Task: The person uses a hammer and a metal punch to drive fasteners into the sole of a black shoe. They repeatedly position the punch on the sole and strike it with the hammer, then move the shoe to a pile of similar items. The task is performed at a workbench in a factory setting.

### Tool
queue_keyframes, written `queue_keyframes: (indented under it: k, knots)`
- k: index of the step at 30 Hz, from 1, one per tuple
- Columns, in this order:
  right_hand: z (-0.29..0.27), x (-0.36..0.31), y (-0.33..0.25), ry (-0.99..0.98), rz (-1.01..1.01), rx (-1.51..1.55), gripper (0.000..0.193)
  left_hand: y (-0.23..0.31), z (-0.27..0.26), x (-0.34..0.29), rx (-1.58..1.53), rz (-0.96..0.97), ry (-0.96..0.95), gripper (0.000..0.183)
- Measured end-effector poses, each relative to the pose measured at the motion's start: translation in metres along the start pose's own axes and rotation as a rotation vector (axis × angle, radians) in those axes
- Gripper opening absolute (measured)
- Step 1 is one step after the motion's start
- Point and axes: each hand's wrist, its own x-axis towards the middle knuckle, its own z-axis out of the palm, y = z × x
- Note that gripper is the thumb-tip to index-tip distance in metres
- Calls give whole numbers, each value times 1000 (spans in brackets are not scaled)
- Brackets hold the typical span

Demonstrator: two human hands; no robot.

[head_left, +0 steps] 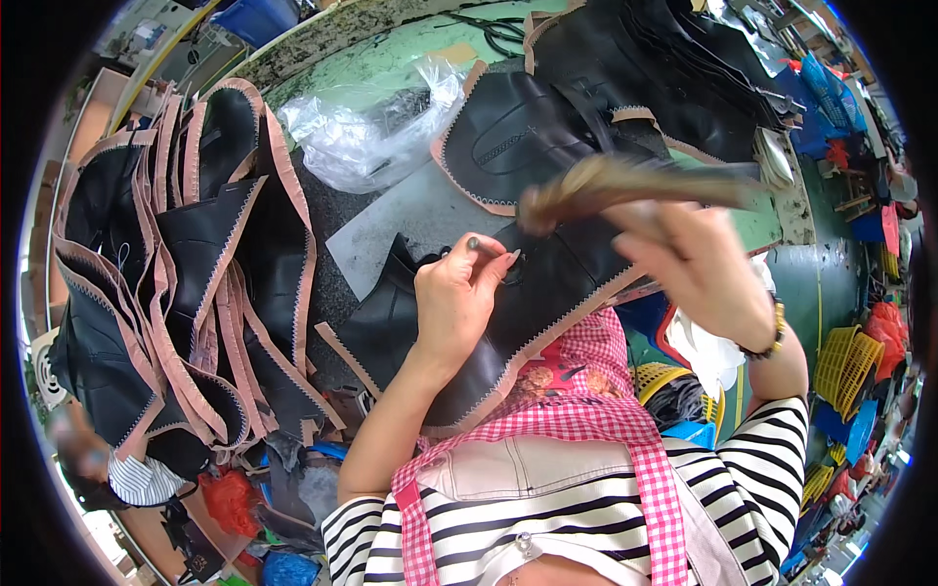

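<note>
My left hand [454, 308] is closed around a short metal punch [475, 244], whose round top end sticks up between thumb and fingers. It stands over a black leather piece [576, 259] with a pinkish zigzag-cut edge, spread on the work surface before me. My right hand [699, 254], blurred by motion, grips a brown hammer [606, 184]. The hammer is raised to the right of the punch, apart from it, and its outline is smeared. The punch's lower tip is hidden by my left hand.
A thick pile of similar black leather pieces [186, 264] lies on the left. Crumpled clear plastic [376, 127] and a grey sheet [376, 239] lie beyond my left hand. More black pieces [655, 73] are stacked at the far right. Yellow baskets [848, 369] stand farther right.
</note>
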Motion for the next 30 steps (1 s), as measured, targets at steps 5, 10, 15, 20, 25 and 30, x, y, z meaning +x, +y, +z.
queue_keyframes:
  k: [5,10,15,20,25,30]
  knots:
    - [1,-5,-8,-160,-108,-200,17,7,-1,-1,368,340,-27,18]
    - [10,-9,15,-74,-10,-132,22,9,-7,-1,-351,-52,10,8]
    - [29,-14,21,-202,-16,-128,25,24,-33,-14,-100,-5,-6,8]
    - [43,-14,25,-296,-38,-197,26,0,-23,-15,-94,-61,31,8]
    - [42,-11,22,-322,-11,-214,27,-1,-23,-14,-100,-77,26,8]
    - [42,-12,22,-328,11,-203,28,-3,-23,-13,-141,-82,12,7]
